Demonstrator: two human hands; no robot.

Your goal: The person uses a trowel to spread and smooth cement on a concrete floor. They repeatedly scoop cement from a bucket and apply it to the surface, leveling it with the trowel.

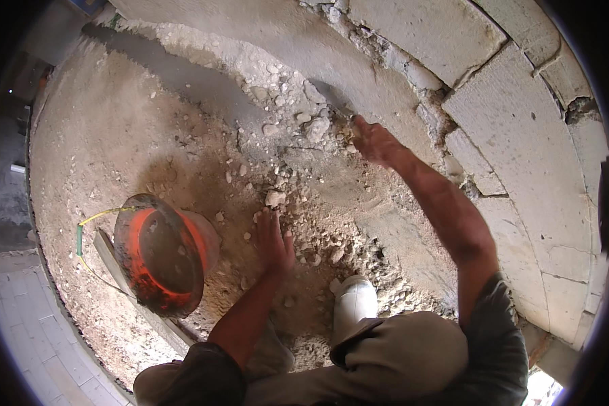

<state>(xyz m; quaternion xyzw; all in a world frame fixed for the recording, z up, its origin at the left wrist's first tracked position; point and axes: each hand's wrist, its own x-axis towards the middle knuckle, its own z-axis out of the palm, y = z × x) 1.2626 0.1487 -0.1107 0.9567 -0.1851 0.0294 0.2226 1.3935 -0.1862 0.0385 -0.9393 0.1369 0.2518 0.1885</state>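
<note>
My right hand (372, 139) is closed round the handle of a trowel (329, 94), its grey blade against the rubble at the foot of the wall. Whitish stones (316, 128) and loose crumbs lie beside the blade. My left hand (273, 242) rests on the ground with its fingers stretched out, holding nothing. A pale stone (275, 198) lies just past its fingertips. To the left of that hand, an orange bucket (199, 233) stands tilted, with a grey wet mix (174, 250) inside and a yellow cord handle with a green grip.
The block wall (501, 122) curves along the right side. A grey strip of wet mortar (183, 78) runs across the ground at the far left. Behind the bucket lies a wooden board (149, 311). My white boot (356, 301) stands on rough gravel between my hands.
</note>
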